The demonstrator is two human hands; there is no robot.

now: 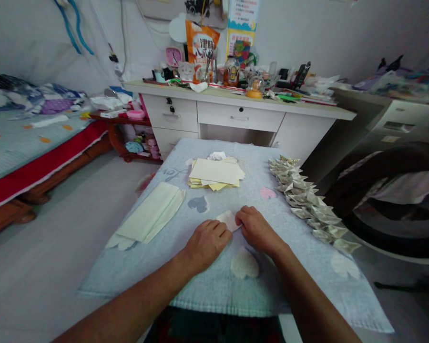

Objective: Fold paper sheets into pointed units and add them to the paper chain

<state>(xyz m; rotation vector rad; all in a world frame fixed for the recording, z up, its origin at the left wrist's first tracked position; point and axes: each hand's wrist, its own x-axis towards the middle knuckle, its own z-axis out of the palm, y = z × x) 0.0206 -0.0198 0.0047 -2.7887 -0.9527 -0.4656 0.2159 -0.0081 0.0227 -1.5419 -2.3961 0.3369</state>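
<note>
A small folded piece of pale paper (228, 219) lies on the blue cloth-covered table (207, 281), pressed between both hands. My left hand (206, 242) rests knuckles-up on its left edge, fingers curled over it. My right hand (256, 230) presses its right edge with the fingertips. Most of the paper is hidden under the fingers.
A stack of cream sheets (216, 173) lies farther back, a folded pale bundle (153, 212) at the left, and a long row of folded paper pieces (309, 202) along the right edge. Behind stands a cluttered white desk (236, 112); a bed (25, 143) is at the left.
</note>
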